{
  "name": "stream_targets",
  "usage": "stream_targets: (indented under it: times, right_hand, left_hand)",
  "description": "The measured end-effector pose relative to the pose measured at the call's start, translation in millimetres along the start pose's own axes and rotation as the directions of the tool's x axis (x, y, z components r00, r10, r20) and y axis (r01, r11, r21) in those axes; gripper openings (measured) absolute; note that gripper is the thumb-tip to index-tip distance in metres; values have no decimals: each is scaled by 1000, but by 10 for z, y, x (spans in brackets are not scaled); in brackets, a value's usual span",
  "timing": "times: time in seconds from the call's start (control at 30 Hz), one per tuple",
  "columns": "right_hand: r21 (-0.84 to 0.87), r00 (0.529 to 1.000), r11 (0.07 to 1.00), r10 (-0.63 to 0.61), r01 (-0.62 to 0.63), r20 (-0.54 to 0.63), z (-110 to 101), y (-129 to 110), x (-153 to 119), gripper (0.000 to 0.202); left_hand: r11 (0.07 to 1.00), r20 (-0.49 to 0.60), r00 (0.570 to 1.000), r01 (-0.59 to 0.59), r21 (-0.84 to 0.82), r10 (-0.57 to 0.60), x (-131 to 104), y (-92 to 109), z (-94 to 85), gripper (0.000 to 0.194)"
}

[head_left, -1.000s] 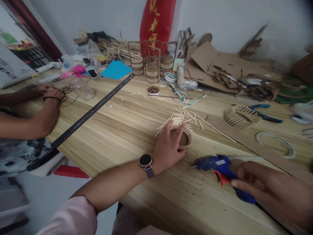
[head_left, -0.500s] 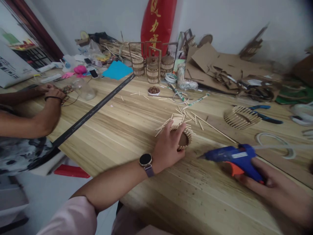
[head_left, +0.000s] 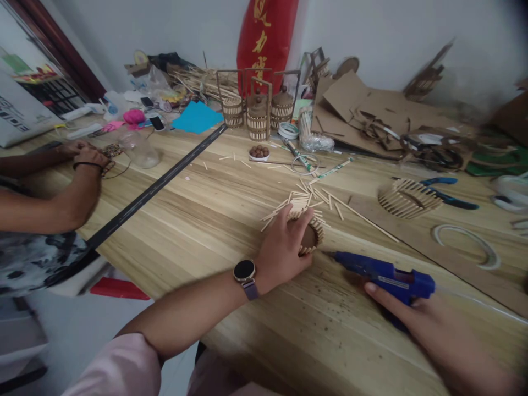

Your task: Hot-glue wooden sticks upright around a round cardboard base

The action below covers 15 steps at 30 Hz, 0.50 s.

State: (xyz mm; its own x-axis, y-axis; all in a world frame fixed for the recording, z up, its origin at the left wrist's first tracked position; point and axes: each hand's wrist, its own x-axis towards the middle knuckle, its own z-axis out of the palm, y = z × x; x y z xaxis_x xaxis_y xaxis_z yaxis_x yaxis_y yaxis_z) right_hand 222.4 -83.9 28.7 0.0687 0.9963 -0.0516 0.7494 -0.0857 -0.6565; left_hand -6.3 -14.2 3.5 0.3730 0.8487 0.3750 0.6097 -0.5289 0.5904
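Note:
My left hand (head_left: 282,247), with a watch on its wrist, curls its fingers and thumb around the near-left side of a small round basket (head_left: 309,235). The basket has a brown base and short wooden sticks standing around its rim; my fingers hide part of it. Loose short sticks (head_left: 300,204) lie in a heap just behind it. My right hand (head_left: 406,313) grips a blue glue gun (head_left: 383,272), its thumb along the near side. The gun is turned on its side, its nozzle pointing left toward the basket, and its trigger is out of sight.
A second stick ring (head_left: 408,198) lies at right beside blue-handled pliers (head_left: 451,193) and a white tape roll (head_left: 466,245). Behind stand handled baskets (head_left: 258,124) and a bowl of brown balls (head_left: 259,153). Another person's hands (head_left: 88,154) work at the left.
My right hand has rolled the glue gun onto its side and lowered it, hiding the orange trigger. The nozzle has come slightly closer to the basket. My left hand stays put.

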Motion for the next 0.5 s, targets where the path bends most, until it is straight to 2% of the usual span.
stream_targets:
  times: [0.1, 0.23, 0.5]
  right_hand:
    - [99, 996, 995, -9, 1, 83, 45, 67, 32, 45]
    - [46, 993, 996, -74, 70, 91, 106, 96, 53, 46]
    - [-31, 993, 997, -68, 71, 94, 162, 197, 53, 50]
  left_hand:
    - [1000, 1, 1000, -2, -3, 2, -2, -1, -2, 89]
    - [1000, 17, 1000, 10, 2, -10, 3, 9, -11, 88]
    - [1000, 18, 1000, 4, 8, -4, 11, 23, -24, 86]
